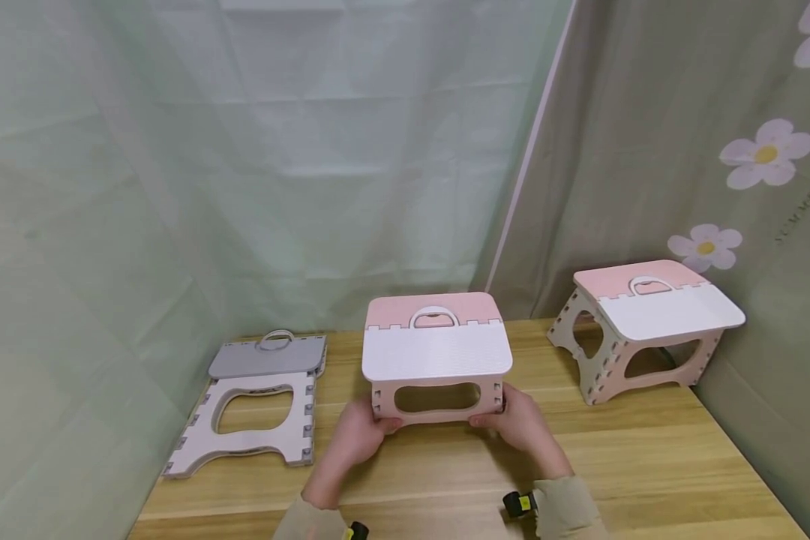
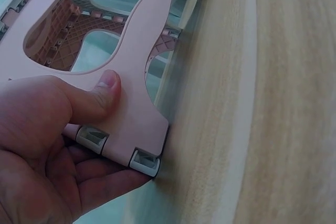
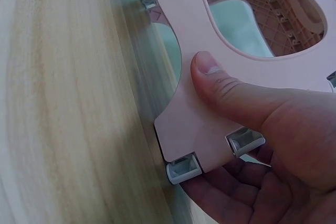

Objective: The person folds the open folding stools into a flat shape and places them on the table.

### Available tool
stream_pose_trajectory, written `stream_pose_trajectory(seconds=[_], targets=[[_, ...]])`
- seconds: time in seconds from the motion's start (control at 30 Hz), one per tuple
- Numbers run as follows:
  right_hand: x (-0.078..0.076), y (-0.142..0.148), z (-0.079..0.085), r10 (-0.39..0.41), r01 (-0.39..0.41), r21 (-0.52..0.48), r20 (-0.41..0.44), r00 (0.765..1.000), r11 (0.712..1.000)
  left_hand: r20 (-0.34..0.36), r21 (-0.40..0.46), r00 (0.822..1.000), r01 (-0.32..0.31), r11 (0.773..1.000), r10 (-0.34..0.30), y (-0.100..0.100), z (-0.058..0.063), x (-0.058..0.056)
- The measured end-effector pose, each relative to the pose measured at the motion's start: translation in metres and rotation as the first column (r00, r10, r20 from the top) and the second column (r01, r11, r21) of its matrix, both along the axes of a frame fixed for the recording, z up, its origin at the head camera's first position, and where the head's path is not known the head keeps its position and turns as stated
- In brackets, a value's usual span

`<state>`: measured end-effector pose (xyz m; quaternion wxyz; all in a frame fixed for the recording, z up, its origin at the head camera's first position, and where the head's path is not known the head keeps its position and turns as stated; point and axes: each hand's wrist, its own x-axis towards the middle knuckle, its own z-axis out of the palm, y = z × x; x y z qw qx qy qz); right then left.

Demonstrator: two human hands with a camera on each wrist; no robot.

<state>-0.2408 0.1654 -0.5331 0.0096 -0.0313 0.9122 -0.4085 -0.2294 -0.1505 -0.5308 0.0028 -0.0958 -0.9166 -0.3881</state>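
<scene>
A pink and white folding step stool [image 1: 437, 349] stands unfolded in the middle of the table, its arched handle up on top. My left hand [image 1: 361, 433] grips its front left leg low down; in the left wrist view the thumb [image 2: 108, 90] lies on the pink front panel and the fingers curl behind the hinged edge. At the front right leg my right hand [image 1: 518, 421] holds on the same way, its thumb [image 3: 210, 74] across the panel in the right wrist view. The stool's far legs are mostly hidden in the head view.
On the left, a grey and white folding stool [image 1: 263, 405] lies folded flat on the wooden table [image 1: 439, 487]. Another pink and white stool [image 1: 655, 322] stands unfolded at the right. Pale curtains [image 1: 351, 165] hang behind and on both sides; the right one bears flowers.
</scene>
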Motion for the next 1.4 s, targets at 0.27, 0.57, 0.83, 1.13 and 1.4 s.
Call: stream_pose_trajectory(seconds=[0.27, 0.57, 0.83, 1.13, 1.4], targets=[[-0.001, 0.006, 0.005, 0.065, -0.065, -0.020, -0.006, 0.998, 0.998, 0.026, 0.095, 0.999, 0.041, 0.995, -0.044, -0.008, 0.006, 0.000], [-0.002, 0.007, 0.004, 0.060, -0.060, -0.026, -0.003, 0.998, 0.998, 0.046, 0.101, 0.999, 0.024, 0.995, -0.029, -0.013, 0.005, 0.000], [-0.002, 0.003, 0.004, 0.027, -0.027, -0.021, -0.001, 1.000, 0.999, 0.078, 0.111, 0.996, -0.043, 0.993, 0.034, -0.010, 0.005, -0.001], [-0.003, 0.002, 0.002, 0.040, -0.040, -0.049, -0.001, 0.999, 0.998, 0.087, 0.089, 0.996, -0.022, 0.996, 0.015, -0.009, 0.006, -0.001], [-0.003, 0.003, 0.002, 0.050, -0.050, -0.063, 0.002, 0.999, 0.997, 0.043, 0.048, 0.999, -0.011, 0.999, 0.009, -0.007, 0.009, 0.000]])
